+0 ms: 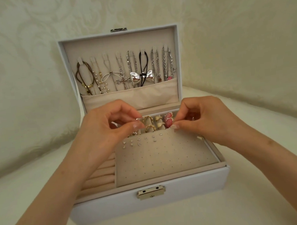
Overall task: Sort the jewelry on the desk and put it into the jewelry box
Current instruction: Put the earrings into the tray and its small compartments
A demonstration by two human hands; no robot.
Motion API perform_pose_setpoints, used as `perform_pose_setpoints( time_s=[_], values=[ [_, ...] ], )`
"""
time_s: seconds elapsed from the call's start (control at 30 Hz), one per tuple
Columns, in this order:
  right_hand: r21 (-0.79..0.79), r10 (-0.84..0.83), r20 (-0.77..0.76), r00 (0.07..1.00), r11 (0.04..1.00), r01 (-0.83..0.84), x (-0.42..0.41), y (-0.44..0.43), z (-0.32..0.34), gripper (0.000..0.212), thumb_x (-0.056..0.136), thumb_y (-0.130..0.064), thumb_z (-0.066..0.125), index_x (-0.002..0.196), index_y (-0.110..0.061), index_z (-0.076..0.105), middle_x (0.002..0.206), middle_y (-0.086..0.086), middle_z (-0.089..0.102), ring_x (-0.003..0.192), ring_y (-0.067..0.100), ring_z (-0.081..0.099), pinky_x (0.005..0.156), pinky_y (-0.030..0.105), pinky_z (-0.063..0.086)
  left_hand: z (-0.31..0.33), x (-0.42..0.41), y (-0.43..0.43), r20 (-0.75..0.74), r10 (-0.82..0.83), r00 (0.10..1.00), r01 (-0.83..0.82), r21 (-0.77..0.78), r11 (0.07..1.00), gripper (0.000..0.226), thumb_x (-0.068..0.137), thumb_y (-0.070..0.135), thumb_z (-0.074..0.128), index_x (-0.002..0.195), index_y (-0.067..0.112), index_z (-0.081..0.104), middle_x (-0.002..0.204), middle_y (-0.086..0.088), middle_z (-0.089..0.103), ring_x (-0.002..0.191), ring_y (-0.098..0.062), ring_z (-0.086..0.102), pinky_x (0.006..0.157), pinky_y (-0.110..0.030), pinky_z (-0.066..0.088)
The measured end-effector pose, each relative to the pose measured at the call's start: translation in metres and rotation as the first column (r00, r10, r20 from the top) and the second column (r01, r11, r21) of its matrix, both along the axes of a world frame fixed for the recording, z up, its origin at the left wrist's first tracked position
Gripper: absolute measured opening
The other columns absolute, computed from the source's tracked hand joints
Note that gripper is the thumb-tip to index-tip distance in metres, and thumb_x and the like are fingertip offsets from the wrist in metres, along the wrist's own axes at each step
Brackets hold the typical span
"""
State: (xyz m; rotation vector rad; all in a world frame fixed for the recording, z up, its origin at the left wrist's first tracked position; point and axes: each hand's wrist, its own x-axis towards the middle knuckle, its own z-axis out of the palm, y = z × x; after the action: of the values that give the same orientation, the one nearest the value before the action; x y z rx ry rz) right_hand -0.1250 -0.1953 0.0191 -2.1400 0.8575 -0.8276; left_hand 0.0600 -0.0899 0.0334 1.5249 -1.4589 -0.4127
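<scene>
A white jewelry box (196, 185) stands open on a cream cloth. Several necklaces (125, 72) hang on hooks inside its lid. A beige perforated earring pad (166, 156) lies in the tray with several small studs (138, 142) along its far edge. Behind it sit gold rings (148, 124) and pink stone pieces (168, 122). My left hand (107, 129) hovers over the pad's far left and pinches something tiny and shiny between thumb and forefinger. My right hand (204, 119) pinches a tiny piece at the pad's far right corner. What each hand holds is too small to identify.
Padded ring rolls (99, 177) fill the tray's left side. A metal clasp (150, 192) sits on the box's front wall. A beige pocket (130, 97) runs along the bottom of the lid. Patterned cream fabric (31, 69) rises behind and beside the box.
</scene>
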Motion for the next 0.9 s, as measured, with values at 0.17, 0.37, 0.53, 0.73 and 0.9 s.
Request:
perform_pose_setpoints(
  time_s=[0.17, 0.37, 0.53, 0.73, 0.9],
  values=[
    [0.011, 0.013, 0.029, 0.999, 1.0, -0.013, -0.001, 0.0, 0.001, 0.018, 0.073, -0.011, 0.078, 0.063, -0.023, 0.068, 0.065, -0.008, 0.07, 0.06, 0.002, 0.06, 0.064, 0.016, 0.049, -0.007, 0.011, -0.008, 0.2, -0.055, 0.978, 0.038, 0.085, 0.996, 0.015, 0.075, 0.015, 0.074, 0.071, 0.029, 0.069, 0.074, 0.016, 0.069, 0.069, 0.0, 0.058, 0.062, -0.013, 0.041],
    [0.032, 0.025, 0.035, 0.999, 0.999, -0.026, -0.001, -0.001, 0.002, 0.018, 0.071, -0.011, 0.08, 0.062, -0.025, 0.07, 0.065, -0.004, 0.07, 0.062, 0.005, 0.063, 0.065, 0.018, 0.05, -0.012, 0.005, -0.016, 0.435, -0.114, 0.893, 0.075, 0.104, 0.992, 0.012, 0.069, 0.024, 0.079, 0.066, 0.029, 0.068, 0.089, 0.018, 0.058, 0.08, -0.002, 0.05, 0.067, -0.006, 0.033],
    [0.05, 0.049, 0.066, 0.997, 0.997, -0.052, 0.0, 0.0, 0.0, 0.016, 0.073, -0.013, 0.077, 0.067, -0.027, 0.074, 0.07, -0.006, 0.071, 0.067, 0.001, 0.062, 0.065, 0.011, 0.047, -0.014, 0.008, -0.017, 0.476, -0.076, 0.876, 0.04, 0.085, 0.996, 0.013, 0.069, 0.028, 0.078, 0.065, 0.033, 0.066, 0.087, 0.021, 0.057, 0.079, -0.002, 0.051, 0.065, -0.012, 0.033],
    [0.013, 0.112, 0.028, 0.993, 0.994, -0.113, 0.002, 0.001, -0.001, 0.03, 0.077, -0.003, 0.072, 0.074, -0.032, 0.073, 0.076, -0.011, 0.07, 0.082, 0.009, 0.064, 0.08, 0.021, 0.049, -0.016, 0.011, -0.018, 0.433, -0.081, 0.898, 0.046, 0.09, 0.995, 0.016, 0.069, 0.026, 0.079, 0.063, 0.033, 0.066, 0.08, 0.025, 0.057, 0.077, 0.0, 0.051, 0.065, -0.019, 0.035],
    [0.059, 0.095, 0.14, 0.986, 0.993, -0.104, 0.004, 0.005, 0.002, 0.019, 0.067, -0.003, 0.079, 0.068, -0.021, 0.071, 0.076, 0.001, 0.073, 0.078, 0.026, 0.067, 0.08, 0.04, 0.055, -0.017, 0.008, -0.015, 0.512, -0.063, 0.857, 0.03, 0.072, 0.997, 0.012, 0.071, 0.03, 0.077, 0.064, 0.033, 0.067, 0.094, 0.024, 0.055, 0.084, -0.002, 0.052, 0.071, -0.027, 0.043]
  ],
)
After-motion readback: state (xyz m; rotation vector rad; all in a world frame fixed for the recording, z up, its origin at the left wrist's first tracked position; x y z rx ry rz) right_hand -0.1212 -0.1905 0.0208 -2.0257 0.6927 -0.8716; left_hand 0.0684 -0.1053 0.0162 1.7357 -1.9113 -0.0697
